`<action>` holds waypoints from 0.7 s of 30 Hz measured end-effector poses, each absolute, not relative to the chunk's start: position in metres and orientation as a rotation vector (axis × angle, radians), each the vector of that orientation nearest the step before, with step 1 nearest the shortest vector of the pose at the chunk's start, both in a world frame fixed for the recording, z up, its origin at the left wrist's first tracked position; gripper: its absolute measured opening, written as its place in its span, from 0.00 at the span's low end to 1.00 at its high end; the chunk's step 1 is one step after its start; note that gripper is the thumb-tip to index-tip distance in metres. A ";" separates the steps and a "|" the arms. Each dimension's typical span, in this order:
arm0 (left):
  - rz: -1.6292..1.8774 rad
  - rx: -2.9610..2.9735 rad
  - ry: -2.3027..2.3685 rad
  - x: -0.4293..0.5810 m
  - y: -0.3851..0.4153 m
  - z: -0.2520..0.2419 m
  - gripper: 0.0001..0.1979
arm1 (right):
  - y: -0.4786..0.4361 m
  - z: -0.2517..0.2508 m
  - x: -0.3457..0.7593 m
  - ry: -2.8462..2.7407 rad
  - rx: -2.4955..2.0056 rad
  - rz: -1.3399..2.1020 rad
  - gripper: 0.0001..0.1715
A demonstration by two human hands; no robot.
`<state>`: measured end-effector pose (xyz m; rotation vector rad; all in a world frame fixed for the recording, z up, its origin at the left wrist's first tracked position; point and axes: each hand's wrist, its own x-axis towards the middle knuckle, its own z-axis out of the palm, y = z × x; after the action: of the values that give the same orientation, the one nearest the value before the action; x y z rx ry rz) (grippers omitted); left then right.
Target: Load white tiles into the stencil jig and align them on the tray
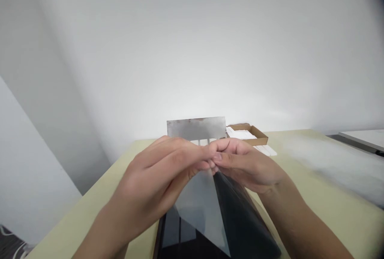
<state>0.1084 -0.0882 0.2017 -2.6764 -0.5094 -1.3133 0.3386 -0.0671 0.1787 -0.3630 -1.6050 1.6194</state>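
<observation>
A thin glossy film [201,199] rises in a peak from a flat black shiny panel [183,247] below my hands. Its left face is pale and see-through, and its right side looks dark. At the peak, my left hand [162,175] and my right hand [246,167] meet, with fingertips pinched on the film. The right thumb presses against the bent fingers. The left fingers reach across from the left and partly cover the pinch. Past the hands stands a grey metal-looking plate [195,129], its lower part hidden behind them.
A shallow cardboard box [260,140] holding white pieces [241,134] stands at the back right, with more white strips [267,150] beside it. On the right of the pale yellow table [288,167] lies a blurred whitish sheet [339,167]. Cables [19,249] show at lower left.
</observation>
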 end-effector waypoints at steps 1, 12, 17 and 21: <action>-1.338 -2.681 -0.540 0.109 -0.089 0.202 0.18 | -0.069 0.179 0.340 -1.622 -0.371 1.582 0.16; -1.267 -2.716 -0.854 0.114 -0.091 0.203 0.06 | -0.088 0.187 0.349 -1.879 -0.598 0.971 0.10; -1.281 -2.729 -0.808 0.113 -0.089 0.203 0.05 | -0.085 0.187 0.346 -1.869 -0.683 0.894 0.10; -1.348 -2.735 -0.652 0.115 -0.088 0.202 0.09 | -0.086 0.187 0.347 -1.883 -0.579 0.996 0.08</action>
<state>0.1148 -0.0878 0.2023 -2.7353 -0.6518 -1.3478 0.3466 -0.0859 0.1869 -0.5788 -1.8830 0.9958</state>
